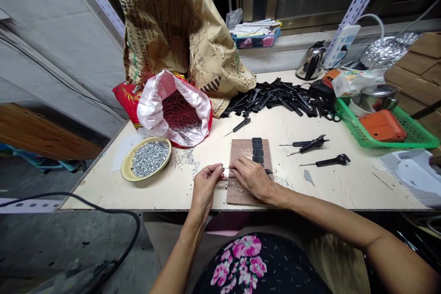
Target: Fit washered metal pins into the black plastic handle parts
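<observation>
My left hand [206, 180] is pinched shut on the tip of a thin metal pin [225, 168] near the table's front edge. My right hand [251, 175] rests closed over the other end, on a small brown wooden board [243, 147]. Black plastic handle pieces [257, 149] are lined up in a column on the board just above my right hand; what the right fingers hold is mostly hidden. A yellow dish of small silver bits [148, 158] stands to the left, and a red-and-white bag of thin metal pins [179, 112] lies open behind it.
A heap of black handles [275, 96] lies at the back centre beside a big brown paper sack [172, 23]. Three finished black-handled tools [310, 144] lie right of the board. A green basket [418, 135], kettle [312, 62] and cardboard boxes [420, 64] fill the right side.
</observation>
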Demonstrator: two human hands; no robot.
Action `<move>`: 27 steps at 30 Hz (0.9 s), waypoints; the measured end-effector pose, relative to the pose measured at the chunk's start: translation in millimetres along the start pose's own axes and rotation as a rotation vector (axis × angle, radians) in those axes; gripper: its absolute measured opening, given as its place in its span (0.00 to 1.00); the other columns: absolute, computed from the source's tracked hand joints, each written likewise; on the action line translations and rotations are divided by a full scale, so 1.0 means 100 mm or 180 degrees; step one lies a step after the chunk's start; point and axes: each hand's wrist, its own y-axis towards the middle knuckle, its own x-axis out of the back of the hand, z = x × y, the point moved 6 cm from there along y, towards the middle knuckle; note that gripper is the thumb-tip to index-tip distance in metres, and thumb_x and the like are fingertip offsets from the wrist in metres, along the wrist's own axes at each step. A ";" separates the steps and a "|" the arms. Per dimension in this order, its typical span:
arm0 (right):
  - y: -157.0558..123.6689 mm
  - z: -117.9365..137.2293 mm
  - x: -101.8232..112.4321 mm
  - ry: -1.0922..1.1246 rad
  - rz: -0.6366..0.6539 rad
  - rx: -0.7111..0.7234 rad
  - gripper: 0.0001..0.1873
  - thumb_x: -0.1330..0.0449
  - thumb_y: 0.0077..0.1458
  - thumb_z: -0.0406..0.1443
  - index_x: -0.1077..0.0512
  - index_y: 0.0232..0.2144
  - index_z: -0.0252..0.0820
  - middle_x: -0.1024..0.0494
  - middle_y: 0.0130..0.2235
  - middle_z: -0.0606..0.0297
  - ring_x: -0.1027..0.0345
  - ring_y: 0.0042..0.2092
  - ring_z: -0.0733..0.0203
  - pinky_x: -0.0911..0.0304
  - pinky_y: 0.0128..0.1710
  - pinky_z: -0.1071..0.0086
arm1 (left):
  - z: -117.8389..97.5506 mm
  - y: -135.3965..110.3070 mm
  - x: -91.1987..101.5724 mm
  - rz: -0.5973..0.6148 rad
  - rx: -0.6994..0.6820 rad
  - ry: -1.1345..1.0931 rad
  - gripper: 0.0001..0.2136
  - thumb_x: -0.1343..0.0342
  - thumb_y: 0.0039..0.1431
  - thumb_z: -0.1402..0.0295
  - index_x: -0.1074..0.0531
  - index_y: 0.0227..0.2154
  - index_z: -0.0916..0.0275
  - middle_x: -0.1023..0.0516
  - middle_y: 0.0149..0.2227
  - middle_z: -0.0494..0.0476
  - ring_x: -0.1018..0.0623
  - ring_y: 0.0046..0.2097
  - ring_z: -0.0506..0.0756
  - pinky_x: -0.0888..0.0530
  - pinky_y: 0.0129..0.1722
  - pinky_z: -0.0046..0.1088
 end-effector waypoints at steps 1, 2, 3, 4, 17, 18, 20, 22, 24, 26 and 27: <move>0.01 -0.01 0.01 0.0062 -0.0007 -0.0055 0.09 0.51 0.62 0.33 0.31 0.39 0.39 0.29 0.38 0.60 0.33 0.38 0.63 0.38 0.37 0.71 | -0.01 0.00 -0.01 0.0018 -0.0041 0.0051 0.16 0.33 0.41 0.63 0.25 0.32 0.68 0.25 0.25 0.52 0.26 0.26 0.48 0.28 0.31 0.25; 0.01 -0.02 0.01 0.0199 -0.0009 -0.0124 0.09 0.51 0.62 0.33 0.31 0.37 0.39 0.29 0.37 0.61 0.34 0.37 0.63 0.38 0.37 0.71 | -0.02 0.00 -0.01 0.0042 -0.0099 0.0111 0.15 0.34 0.42 0.63 0.25 0.32 0.68 0.24 0.25 0.52 0.26 0.26 0.48 0.29 0.32 0.25; 0.02 -0.04 0.01 0.0407 0.0010 -0.0207 0.09 0.50 0.62 0.33 0.31 0.36 0.39 0.28 0.35 0.62 0.34 0.36 0.64 0.39 0.36 0.72 | -0.04 -0.01 -0.01 0.0068 -0.0159 0.0177 0.15 0.34 0.43 0.63 0.25 0.32 0.67 0.24 0.25 0.52 0.26 0.26 0.48 0.29 0.32 0.25; 0.03 -0.07 0.01 0.0658 0.0046 -0.0288 0.09 0.50 0.62 0.33 0.31 0.35 0.39 0.28 0.34 0.64 0.34 0.35 0.65 0.39 0.35 0.72 | -0.05 -0.01 -0.01 0.0090 -0.0209 0.0243 0.15 0.35 0.44 0.63 0.25 0.33 0.67 0.24 0.25 0.52 0.25 0.27 0.49 0.29 0.32 0.25; -0.16 -0.34 0.20 0.0509 -0.0182 -0.0370 0.09 0.49 0.62 0.37 0.30 0.38 0.43 0.28 0.37 0.65 0.33 0.38 0.64 0.39 0.37 0.72 | 0.02 -0.04 -0.32 0.0511 0.0288 -0.0162 0.19 0.40 0.50 0.56 0.27 0.40 0.66 0.24 0.31 0.56 0.25 0.30 0.50 0.26 0.36 0.29; -0.18 -0.39 0.25 0.0473 -0.0209 -0.0380 0.09 0.49 0.63 0.37 0.30 0.38 0.43 0.28 0.38 0.65 0.33 0.38 0.65 0.39 0.37 0.73 | 0.02 -0.03 -0.32 0.0484 0.0222 -0.0041 0.20 0.43 0.53 0.55 0.29 0.43 0.65 0.25 0.33 0.57 0.25 0.31 0.51 0.26 0.36 0.31; -0.21 -0.54 0.36 0.0285 -0.0234 -0.0385 0.09 0.49 0.63 0.38 0.29 0.39 0.44 0.28 0.39 0.65 0.33 0.39 0.65 0.40 0.37 0.73 | 0.00 -0.02 -0.27 0.0307 -0.0061 0.0533 0.21 0.49 0.56 0.53 0.31 0.47 0.62 0.25 0.36 0.59 0.24 0.34 0.53 0.26 0.38 0.35; -0.18 -0.76 0.47 -0.0061 -0.0223 -0.0398 0.10 0.50 0.63 0.38 0.29 0.40 0.44 0.29 0.39 0.65 0.34 0.39 0.65 0.40 0.36 0.73 | -0.04 -0.02 -0.25 0.0125 -0.0562 0.1411 0.20 0.51 0.58 0.53 0.31 0.48 0.61 0.25 0.42 0.62 0.25 0.42 0.58 0.28 0.45 0.41; -0.10 -1.00 0.56 -0.0433 -0.0168 -0.0403 0.11 0.50 0.63 0.38 0.28 0.39 0.43 0.30 0.39 0.64 0.35 0.39 0.64 0.42 0.33 0.73 | -0.05 -0.05 -0.31 0.0125 -0.1129 0.2223 0.19 0.51 0.59 0.56 0.30 0.48 0.60 0.27 0.49 0.64 0.29 0.52 0.62 0.35 0.54 0.46; 0.01 -1.20 0.61 -0.0706 -0.0075 -0.0358 0.11 0.50 0.63 0.39 0.28 0.38 0.43 0.30 0.38 0.63 0.36 0.40 0.63 0.42 0.32 0.73 | 0.01 -0.10 -0.45 0.0336 -0.1590 0.2758 0.19 0.51 0.60 0.59 0.32 0.52 0.60 0.31 0.55 0.64 0.38 0.61 0.63 0.42 0.59 0.48; 0.05 -1.28 0.63 -0.0807 -0.0037 -0.0340 0.11 0.49 0.63 0.39 0.28 0.37 0.42 0.30 0.38 0.63 0.37 0.41 0.62 0.43 0.32 0.73 | 0.06 -0.12 -0.52 0.0473 -0.1734 0.2946 0.21 0.52 0.60 0.60 0.34 0.55 0.61 0.34 0.58 0.64 0.43 0.63 0.64 0.45 0.60 0.49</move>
